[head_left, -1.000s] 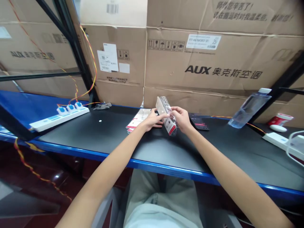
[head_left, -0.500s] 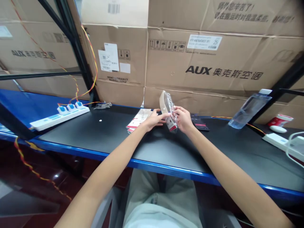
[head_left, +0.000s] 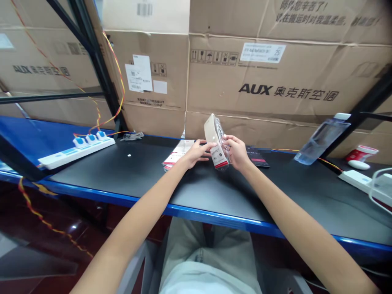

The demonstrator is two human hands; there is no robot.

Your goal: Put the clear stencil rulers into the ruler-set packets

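A flat package with a pale card face, a red strip at its lower end and clear crinkled plastic along its right side is held up, tilted, above the black tabletop. My right hand pinches its plastic side between thumb and fingers. On the other side, my left hand has its fingers stretched apart, and its thumb tip touches the card face. Behind the left hand lies a stack of white and red printed packets, partly covered by that hand. A dark printed packet rests beyond my right hand.
Large cardboard boxes stand along the table's back. A white power strip with plugs lies left, another power strip right. A clear bottle leans near a red and white tub. The table has a blue front edge.
The package has turned so that its printed card face shows more towards me. My left thumb has slid slightly left on it. My right hand keeps its pinch.
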